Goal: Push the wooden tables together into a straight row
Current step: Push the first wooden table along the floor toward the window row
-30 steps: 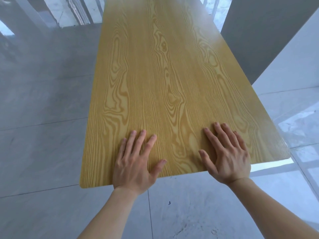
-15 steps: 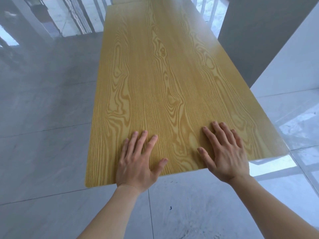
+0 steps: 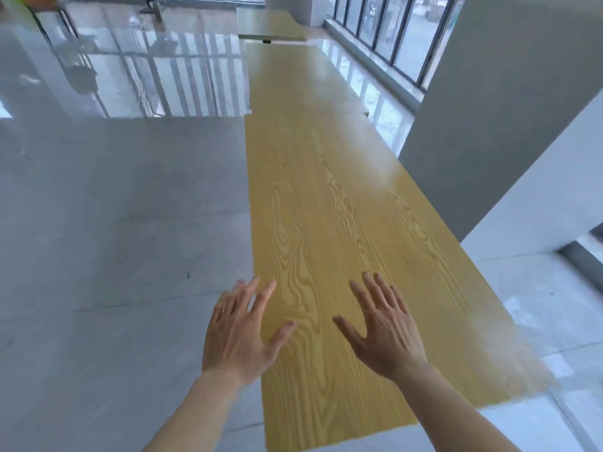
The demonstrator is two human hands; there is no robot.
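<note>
Left hand [image 3: 236,334] and right hand [image 3: 385,331], both spread and empty, perhaps hovering over the near wooden table [image 3: 329,203].

1. Daylight pours in from the windows [image 3: 391,37] at my upper right; the room is bright and evenly lit.
2. The glossy floor [image 3: 114,207] mirrors the window bars as pale stripes far ahead, washing out detail there.
3. A soft sheen lies on the nearest wooden table [image 3: 342,207], strongest along its right side.
4. My left hand [image 3: 239,337] and right hand [image 3: 383,334] look slightly smeared by motion.
5. Straight lines bend toward the frame edges.
</note>
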